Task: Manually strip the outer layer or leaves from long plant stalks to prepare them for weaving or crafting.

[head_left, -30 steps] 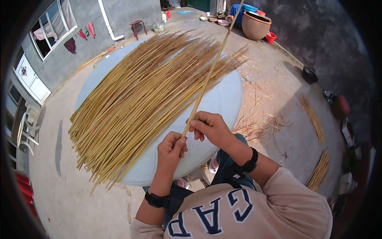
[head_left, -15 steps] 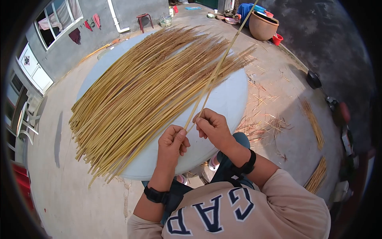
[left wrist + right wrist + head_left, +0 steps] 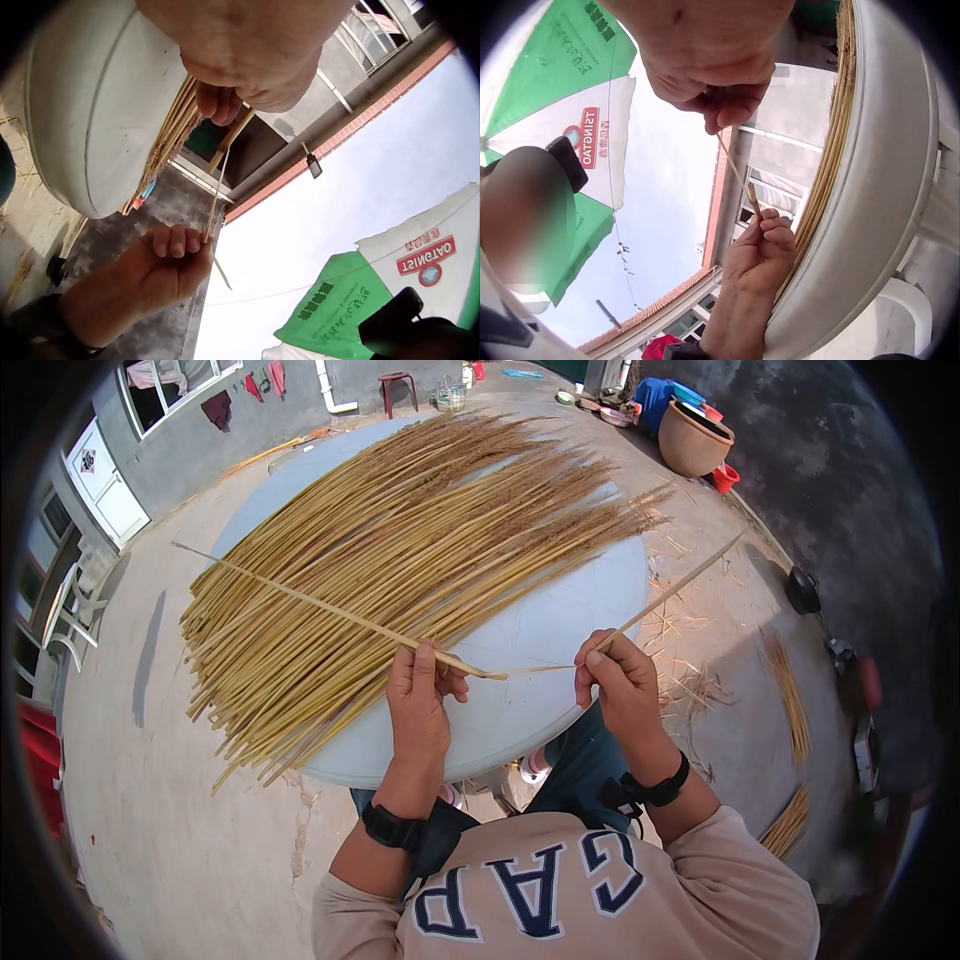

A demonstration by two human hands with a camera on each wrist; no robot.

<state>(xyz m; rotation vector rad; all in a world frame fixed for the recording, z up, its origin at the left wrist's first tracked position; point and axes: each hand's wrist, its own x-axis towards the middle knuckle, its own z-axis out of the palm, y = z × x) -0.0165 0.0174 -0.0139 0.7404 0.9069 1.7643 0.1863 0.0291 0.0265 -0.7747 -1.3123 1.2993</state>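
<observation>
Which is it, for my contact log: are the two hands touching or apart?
Apart. The head view shows a plain gap between the left hand and the right hand, with the pale tabletop visible below and only a thin strip stretched across.

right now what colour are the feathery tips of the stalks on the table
The feathery tips are brown, seen best in the head view.
</observation>
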